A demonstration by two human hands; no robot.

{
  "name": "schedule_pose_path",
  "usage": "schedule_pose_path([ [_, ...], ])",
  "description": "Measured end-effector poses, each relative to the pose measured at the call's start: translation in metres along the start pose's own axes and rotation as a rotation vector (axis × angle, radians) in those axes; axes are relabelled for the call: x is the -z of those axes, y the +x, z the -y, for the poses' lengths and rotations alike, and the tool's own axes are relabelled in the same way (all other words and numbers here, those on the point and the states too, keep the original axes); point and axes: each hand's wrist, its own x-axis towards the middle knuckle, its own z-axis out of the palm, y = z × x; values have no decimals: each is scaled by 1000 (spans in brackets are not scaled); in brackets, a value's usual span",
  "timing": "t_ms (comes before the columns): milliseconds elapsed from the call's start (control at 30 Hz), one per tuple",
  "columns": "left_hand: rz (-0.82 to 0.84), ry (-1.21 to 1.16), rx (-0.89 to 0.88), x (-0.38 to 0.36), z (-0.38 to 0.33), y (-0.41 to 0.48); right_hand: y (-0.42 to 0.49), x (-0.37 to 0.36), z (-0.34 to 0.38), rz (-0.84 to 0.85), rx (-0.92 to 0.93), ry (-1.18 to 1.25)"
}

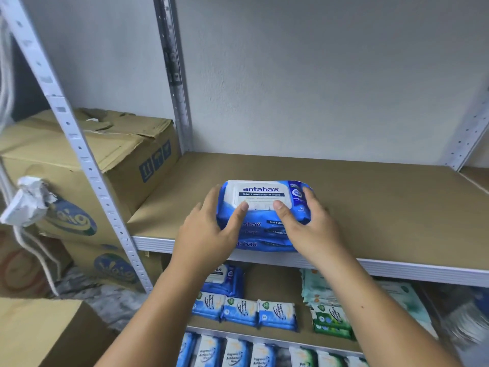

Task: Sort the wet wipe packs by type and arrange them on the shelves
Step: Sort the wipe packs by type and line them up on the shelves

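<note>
A stack of blue Antabax wipe packs (260, 207) rests near the front edge of the upper brown shelf (383, 207). My left hand (211, 231) presses on the stack's left side and my right hand (307, 229) on its right side, thumbs on the top pack's white lid. On the shelf below lie more blue Antabax packs (225, 279), a row of small blue packs (243, 311), small green packs (330, 320) and pale teal packs (317, 284). Another row of small blue and green packs (238, 353) lies on the lowest visible shelf.
Cardboard boxes (111, 165) are stacked left of the rack, beyond the perforated white upright (87, 160). A further box (39, 332) sits at bottom left. A white cord with torn paper (26, 202) hangs at the left. A grey wall backs the shelf.
</note>
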Motion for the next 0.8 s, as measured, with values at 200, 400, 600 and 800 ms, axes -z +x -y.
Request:
schedule_pose_path([
  [200, 87, 57, -294, 5, 24, -18, -28, -3, -6, -138, 428, -451],
  [400, 42, 13, -252, -12, 27, -29, -38, -22, -27, -48, 472, -513],
  [600, 10, -74, -216, -27, 30, -13, -20, -28, -29, -35, 419, -369],
  [800, 34, -39, -242, -35, 42, 28, 19, -20, -26, 75, 361, -296],
])
